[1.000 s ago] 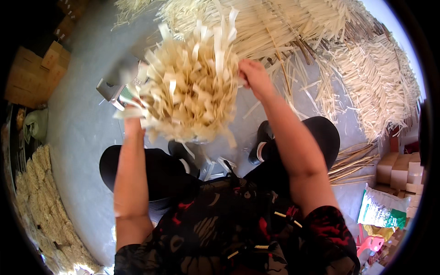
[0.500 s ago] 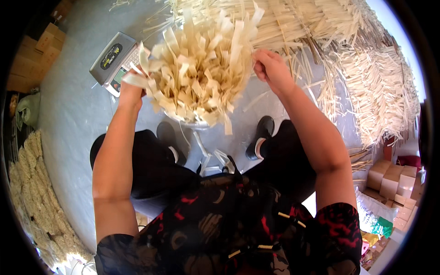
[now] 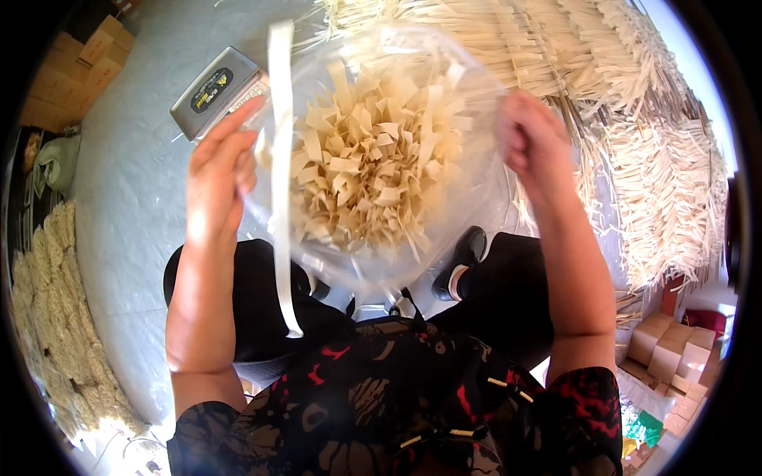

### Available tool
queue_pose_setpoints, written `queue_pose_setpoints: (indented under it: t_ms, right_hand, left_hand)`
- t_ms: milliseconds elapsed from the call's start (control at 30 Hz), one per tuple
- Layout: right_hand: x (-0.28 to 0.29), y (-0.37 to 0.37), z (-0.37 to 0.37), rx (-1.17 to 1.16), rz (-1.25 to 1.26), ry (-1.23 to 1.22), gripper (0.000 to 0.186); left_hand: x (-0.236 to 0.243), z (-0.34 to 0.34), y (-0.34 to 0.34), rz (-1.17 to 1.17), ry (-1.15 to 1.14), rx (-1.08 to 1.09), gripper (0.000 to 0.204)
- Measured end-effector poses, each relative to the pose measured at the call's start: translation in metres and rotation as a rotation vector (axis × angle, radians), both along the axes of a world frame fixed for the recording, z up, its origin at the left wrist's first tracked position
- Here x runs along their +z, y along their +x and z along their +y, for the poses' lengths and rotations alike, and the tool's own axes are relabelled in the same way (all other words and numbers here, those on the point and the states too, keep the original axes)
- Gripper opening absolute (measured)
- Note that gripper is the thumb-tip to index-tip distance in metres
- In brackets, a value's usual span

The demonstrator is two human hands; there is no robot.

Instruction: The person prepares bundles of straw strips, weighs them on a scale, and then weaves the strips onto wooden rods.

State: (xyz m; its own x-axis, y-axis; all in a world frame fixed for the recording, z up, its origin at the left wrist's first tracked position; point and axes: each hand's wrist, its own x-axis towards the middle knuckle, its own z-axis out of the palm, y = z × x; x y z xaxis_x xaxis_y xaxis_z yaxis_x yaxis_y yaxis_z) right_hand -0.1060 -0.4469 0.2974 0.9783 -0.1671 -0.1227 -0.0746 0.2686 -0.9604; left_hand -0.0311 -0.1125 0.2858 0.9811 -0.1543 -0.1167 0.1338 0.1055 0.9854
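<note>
A bunch of flat cream noodle-like strips (image 3: 369, 163) stands on end in front of me, its cut tips fanned upward. Around it spreads a clear plastic bag (image 3: 480, 202), its mouth wide. My left hand (image 3: 218, 170) pinches the bag's left edge, index finger stretched out. On the far side, my right hand (image 3: 537, 143), blurred, is closed on the bag's right edge. One long pale strip (image 3: 282, 166) is apart from the bunch beside my left hand, upright in the picture and blurred; I cannot tell what supports it.
A grey scale (image 3: 218, 91) sits on the floor at the far left. Dried strips (image 3: 651, 182) lie in heaps at the back and right. Cardboard boxes (image 3: 107, 51) are stacked far left, with more boxes (image 3: 671, 341) at right. Bundled dried goods (image 3: 59, 317) line the left.
The plastic bag's rim has risen around the strips and spread wide. Both hands have moved outward and nearer to me. A long strip now shows separately beside my left hand.
</note>
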Motion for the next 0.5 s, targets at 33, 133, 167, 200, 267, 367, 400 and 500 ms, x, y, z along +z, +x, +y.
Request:
queue_pose_setpoints:
  t_ms: [33,133,167,200,267,367,400,500]
  right_hand:
    - [0.010,-0.008,-0.009,0.007,-0.107,-0.043,0.017]
    - [0.020,-0.014,-0.013,-0.050,-0.143,-0.137,0.020]
    - [0.012,-0.010,-0.015,-0.111,-0.044,-0.207,0.020]
    - [-0.001,-0.002,-0.019,-0.175,0.056,-0.284,0.020]
    - [-0.035,0.005,-0.029,0.030,0.174,-0.130,0.021]
    - [-0.018,0.006,-0.008,0.058,0.082,-0.493,0.019]
    - [-0.016,0.001,-0.007,0.034,0.051,-0.623,0.019]
    - [0.010,-0.015,0.030,-0.187,-0.316,-1.023,0.011]
  left_hand:
    - [0.011,-0.004,-0.009,-0.053,-0.053,0.006,0.035]
    - [0.023,-0.003,-0.018,-0.149,-0.156,-0.045,0.038]
    - [-0.007,0.002,-0.008,-0.089,-0.083,0.006,0.039]
    - [-0.021,-0.006,-0.007,-0.113,0.084,-0.118,0.039]
    - [-0.043,-0.015,-0.009,0.359,-0.083,-0.081,0.037]
    - [-0.049,-0.001,-0.015,0.303,-0.093,0.002,0.035]
    - [-0.042,0.002,-0.016,0.276,-0.062,-0.004,0.034]
    - [-0.033,0.004,-0.012,0.210,0.055,-0.051,0.034]
